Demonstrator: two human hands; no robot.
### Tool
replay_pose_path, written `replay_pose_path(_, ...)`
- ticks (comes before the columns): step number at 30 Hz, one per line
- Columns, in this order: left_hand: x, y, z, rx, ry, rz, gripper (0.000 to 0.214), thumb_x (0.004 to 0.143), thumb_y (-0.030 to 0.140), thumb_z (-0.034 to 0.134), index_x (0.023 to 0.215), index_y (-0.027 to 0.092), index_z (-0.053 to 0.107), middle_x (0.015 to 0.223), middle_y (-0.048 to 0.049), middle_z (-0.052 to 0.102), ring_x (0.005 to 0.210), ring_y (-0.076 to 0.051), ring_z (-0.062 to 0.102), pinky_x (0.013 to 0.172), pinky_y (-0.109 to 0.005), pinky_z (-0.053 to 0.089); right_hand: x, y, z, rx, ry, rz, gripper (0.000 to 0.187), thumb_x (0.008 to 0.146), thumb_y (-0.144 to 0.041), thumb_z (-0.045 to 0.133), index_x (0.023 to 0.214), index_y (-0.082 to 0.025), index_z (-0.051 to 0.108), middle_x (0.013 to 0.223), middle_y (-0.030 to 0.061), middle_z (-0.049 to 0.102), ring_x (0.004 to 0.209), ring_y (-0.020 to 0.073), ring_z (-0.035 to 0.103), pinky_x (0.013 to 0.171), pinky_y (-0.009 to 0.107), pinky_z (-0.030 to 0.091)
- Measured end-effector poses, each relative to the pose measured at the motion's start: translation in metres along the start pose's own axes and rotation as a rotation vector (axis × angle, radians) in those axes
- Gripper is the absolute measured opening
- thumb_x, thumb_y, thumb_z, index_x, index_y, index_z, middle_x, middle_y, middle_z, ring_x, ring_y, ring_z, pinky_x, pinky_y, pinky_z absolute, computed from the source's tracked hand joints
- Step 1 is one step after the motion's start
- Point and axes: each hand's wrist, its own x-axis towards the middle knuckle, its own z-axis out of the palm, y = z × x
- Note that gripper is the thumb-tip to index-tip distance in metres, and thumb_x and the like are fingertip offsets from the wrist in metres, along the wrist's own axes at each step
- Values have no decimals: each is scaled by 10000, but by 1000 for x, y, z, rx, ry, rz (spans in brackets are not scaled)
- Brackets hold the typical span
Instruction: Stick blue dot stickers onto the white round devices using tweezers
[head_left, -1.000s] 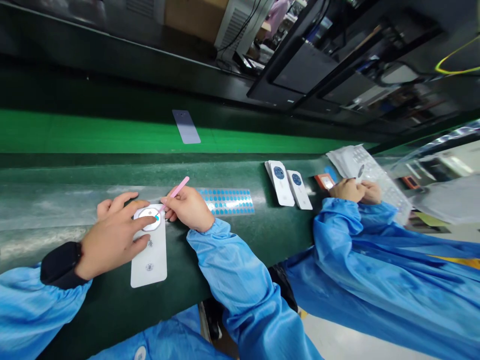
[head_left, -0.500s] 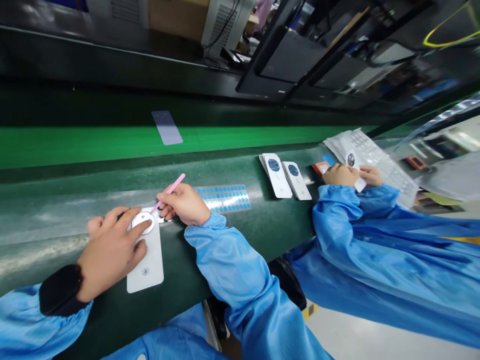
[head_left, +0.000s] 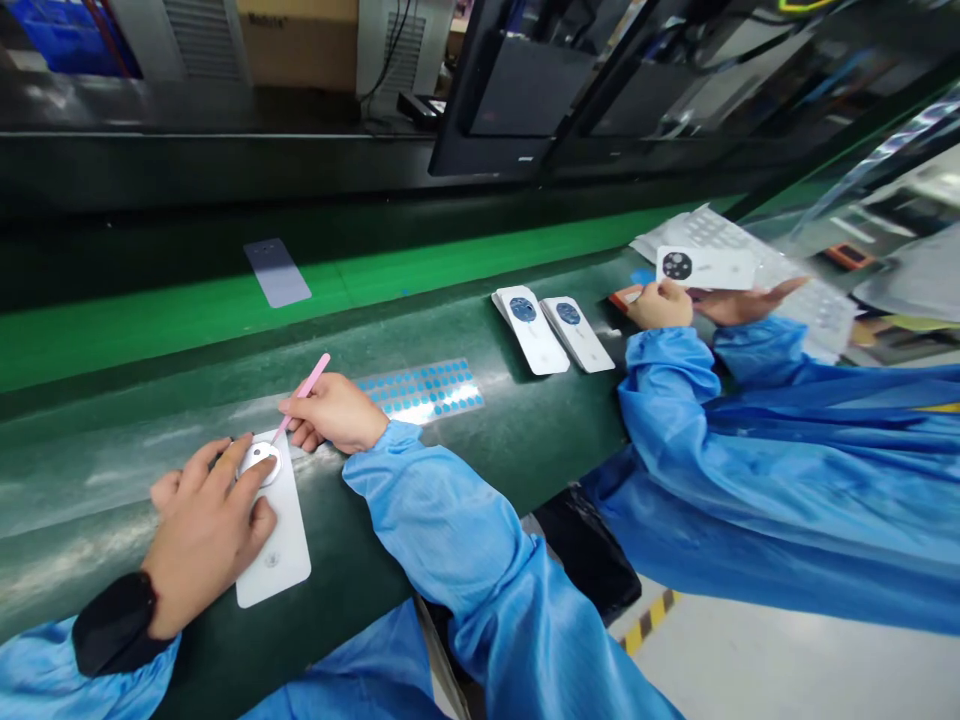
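A white phone back cover (head_left: 274,560) lies on the green bench, with a round white camera ring at its far end. My left hand (head_left: 206,525) rests over the cover's left side, fingers spread, fingertips on the ring area. Between the thumb and fingers of my right hand (head_left: 337,412) is a pair of slim pink tweezers (head_left: 306,390), slanted so the tip meets the cover beside the ring. Behind my right hand lies a clear sheet of blue round stickers (head_left: 427,390). Whatever is under my left fingertips is hidden.
Two stacks of white phone covers, a left stack (head_left: 536,335) and a right stack (head_left: 581,335), lie farther right. A co-worker's hands (head_left: 664,305) hold another white cover (head_left: 709,268). A greyish panel (head_left: 277,272) lies on the green strip; monitors (head_left: 525,85) stand behind.
The view has shifted. My hands stay at the cover, the tweezers' tip still beside the ring. The co-worker has raised and turned a cover, one hand now opened out.
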Motion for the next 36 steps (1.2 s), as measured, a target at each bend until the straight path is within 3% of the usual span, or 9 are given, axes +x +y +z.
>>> replay_pose_path(5,1,-2,2,7,30,1,366,942,196,458,1001,202,819,1185,-198,776,1081,-415,683,666,-461,450,5,3,0,-32,-16,-24,381,1008,-108,660,638,-140,575,508,-18,594,404,85,559,381,145,473)
replay_pose_path(12,-5,-3,10,-33,-27,-101,382,911,203,470,1048,245,824,1249,-167,772,1144,-403,680,724,-469,493,3,-1,-1,-39,-34,-2,412,1021,-108,642,615,-134,581,484,-19,577,392,77,542,384,135,458)
replay_pose_path(20,-5,-6,13,-22,19,-59,351,950,202,467,1033,214,808,1213,-186,783,1118,-398,695,784,-503,547,4,-2,-2,-25,-60,-5,420,1025,-93,627,610,-131,581,467,-20,578,381,76,538,386,133,467)
replay_pose_path(24,-5,-6,11,-28,-24,-76,358,960,211,459,1087,243,793,1256,-175,776,1145,-401,691,770,-521,555,3,-3,-1,-29,-58,-1,435,1036,-76,591,604,-129,582,459,-15,570,379,80,531,384,137,463)
replay_pose_path(36,-6,-7,16,-132,-16,-125,346,934,209,488,988,304,816,1233,-121,785,1202,-395,677,868,-542,563,4,-2,-4,-9,-75,11,388,998,-151,698,633,-135,569,466,-10,583,385,75,537,397,119,471)
